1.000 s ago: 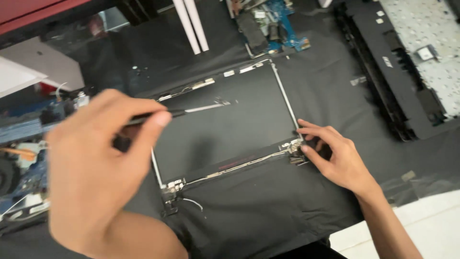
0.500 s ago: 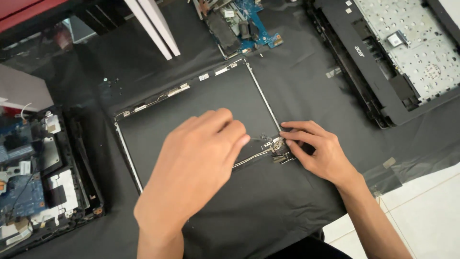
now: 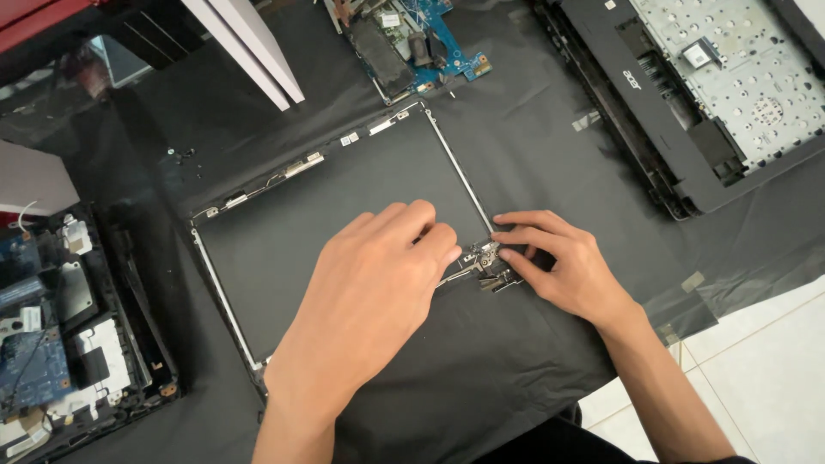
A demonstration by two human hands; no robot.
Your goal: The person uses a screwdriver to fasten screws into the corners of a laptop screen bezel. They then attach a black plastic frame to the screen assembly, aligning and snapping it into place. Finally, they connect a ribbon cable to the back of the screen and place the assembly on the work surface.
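I watch both hands meet at the metal hinge (image 3: 486,258) on the near right corner of a stripped laptop lid (image 3: 344,223), which lies flat on a black cloth (image 3: 533,146). Compared with half a second ago, the view has shifted only slightly, and the left hand (image 3: 369,292) has settled lower over the lid, its fingertips now at the hinge. Its fingers curl loosely; whether they pinch anything I cannot tell. The right hand (image 3: 559,262) lies spread beside the hinge, fingertips pressing on it, gripping nothing. The lid is matte and dark, edged by thin silvery rails. A blue circuit board (image 3: 430,43) sits beyond it, and a grey keyboard chassis (image 3: 722,94) lies at far right.
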